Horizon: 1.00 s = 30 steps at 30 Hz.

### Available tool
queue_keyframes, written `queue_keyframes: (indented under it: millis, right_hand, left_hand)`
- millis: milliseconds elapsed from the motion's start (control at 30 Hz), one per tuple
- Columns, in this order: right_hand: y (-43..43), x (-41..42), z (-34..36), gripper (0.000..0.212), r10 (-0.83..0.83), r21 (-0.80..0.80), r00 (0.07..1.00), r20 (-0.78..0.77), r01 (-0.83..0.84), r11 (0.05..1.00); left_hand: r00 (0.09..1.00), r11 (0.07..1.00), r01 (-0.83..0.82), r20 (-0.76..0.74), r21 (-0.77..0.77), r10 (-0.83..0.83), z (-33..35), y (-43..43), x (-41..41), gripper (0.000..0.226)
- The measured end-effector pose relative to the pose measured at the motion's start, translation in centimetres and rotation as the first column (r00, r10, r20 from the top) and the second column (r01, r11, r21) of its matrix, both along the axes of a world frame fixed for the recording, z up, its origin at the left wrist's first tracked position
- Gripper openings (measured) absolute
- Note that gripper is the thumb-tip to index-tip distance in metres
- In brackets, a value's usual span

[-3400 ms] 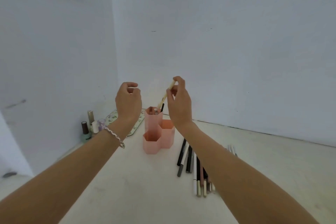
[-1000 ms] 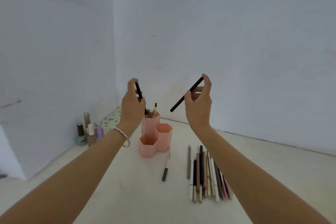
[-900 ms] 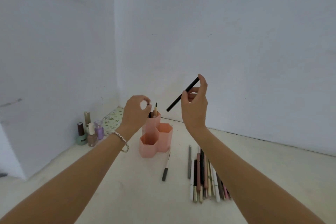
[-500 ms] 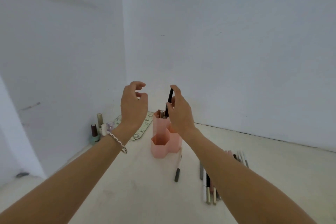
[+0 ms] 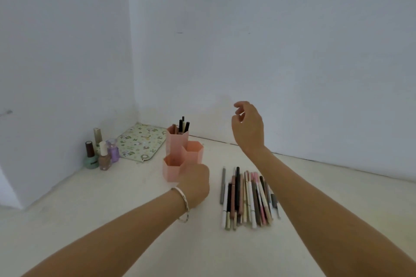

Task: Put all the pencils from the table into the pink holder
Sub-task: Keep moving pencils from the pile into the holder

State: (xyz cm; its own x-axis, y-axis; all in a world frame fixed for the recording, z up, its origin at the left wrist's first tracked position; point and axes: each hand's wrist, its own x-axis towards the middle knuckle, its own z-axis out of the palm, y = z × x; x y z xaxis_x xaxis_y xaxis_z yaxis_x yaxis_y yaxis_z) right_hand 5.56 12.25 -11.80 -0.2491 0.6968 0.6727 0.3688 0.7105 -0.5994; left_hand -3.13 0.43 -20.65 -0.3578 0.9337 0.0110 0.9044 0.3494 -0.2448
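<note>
Many left: loose pencils (image 5: 245, 198) on the table (image 5: 112, 198), at 4 o'clock from the pink holder (image 5: 176, 148), long axes 12-to-6. At their 9 o'clock, nearer and low, left hand (image 5: 195, 183), fingers hidden, grip impossible to tell. At 12, raised, right hand (image 5: 247, 128), loosely open, empty.

One head-worn wide view looks forward, down across the table (image 5: 117, 204).

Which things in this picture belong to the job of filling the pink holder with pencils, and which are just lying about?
Part of the job:
pink holder
pencils on the table
pencils in the holder
left hand
right hand

Just lying about:
nail polish bottles
patterned mat
</note>
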Motion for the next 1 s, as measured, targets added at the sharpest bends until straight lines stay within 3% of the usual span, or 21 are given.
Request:
queue_keyframes:
  millis: [67, 133, 233, 300, 400, 467, 600, 633, 700, 767, 800, 900, 1000]
  right_hand:
    - [0.6, 1.3, -0.4, 0.028, -0.019, -0.03, 0.998, 0.063, 0.021, 0.999]
    - [1.0, 1.9, -1.1, 0.025, -0.026, -0.105, 0.985, 0.169, 0.044, 0.993]
    - [1.1, 1.7, -2.8, 0.026, 0.027, -0.261, 0.921, 0.388, 0.081, 0.962]
    - [0.7, 1.0, -4.2, 0.029, 0.069, -0.304, 0.848, 0.525, 0.112, 0.946]
    - [-0.1, -0.1, -6.2, 0.03, 0.116, -0.34, 0.751, 0.65, 0.151, 0.928]
    - [-0.4, -0.6, -7.4, 0.028, 0.112, -0.327, 0.694, 0.712, 0.186, 0.926]
    - [-0.8, -1.1, -9.6, 0.027, 0.084, -0.262, 0.63, 0.772, 0.196, 0.945]
    - [-0.8, -1.2, -9.7, 0.03, 0.093, -0.285, 0.664, 0.742, 0.186, 0.94]
    - [-0.6, -1.4, -9.0, 0.037, 0.107, -0.383, 0.824, 0.557, 0.14, 0.913]
    - [-0.3, -1.5, -6.9, 0.038, 0.043, -0.386, 0.969, 0.243, 0.056, 0.921]
    - [-0.1, -1.6, -5.6, 0.036, -0.004, -0.324, 0.996, 0.084, 0.031, 0.946]
    - [-0.2, -1.9, -1.3, 0.027, -0.031, -0.145, 0.949, -0.313, -0.016, 0.989]
    - [-0.8, -3.0, 1.7, 0.021, 0.01, -0.076, 0.868, -0.496, -0.055, 0.996]
  left_hand:
    - [1.0, 1.0, -0.002, 0.021, 0.02, 0.002, -0.4, 0.1, 0.2, 0.021]
    - [0.98, 0.973, -0.008, 0.193, 0.232, -0.038, 0.4, 0.1, 0.0, 0.019]
    - [0.776, 0.775, -0.15, 0.559, 0.615, -0.293, 4.1, -0.1, -0.4, 0.04]
    - [0.671, 0.55, -0.21, 0.529, 0.808, -0.52, 7.3, -0.4, -0.6, 0.055]
    - [0.649, 0.279, -0.238, 0.366, 0.93, -0.667, 10.5, -1.1, -1.2, 0.061]
    - [0.643, 0.225, -0.249, 0.335, 0.942, -0.689, 11.1, -1.3, -1.7, 0.071]
    - [0.647, 0.24, -0.235, 0.336, 0.942, -0.685, 10.5, -1.3, -2.3, 0.079]
    - [0.648, 0.242, -0.232, 0.335, 0.942, -0.684, 10.3, -1.3, -2.5, 0.081]
    - [0.66, 0.243, -0.24, 0.341, 0.94, -0.669, 10.2, -1.4, -3.3, 0.086]
    - [0.667, 0.216, -0.302, 0.368, 0.928, -0.647, 10.6, -1.3, -4.6, 0.084]
    - [0.671, 0.186, -0.35, 0.385, 0.918, -0.634, 10.9, -1.2, -5.6, 0.081]
    - [0.715, 0.113, -0.434, 0.418, 0.894, -0.56, 11.4, -0.9, -9.0, 0.076]
    - [0.752, 0.161, -0.413, 0.435, 0.897, -0.495, 10.3, -0.5, -10.9, 0.075]
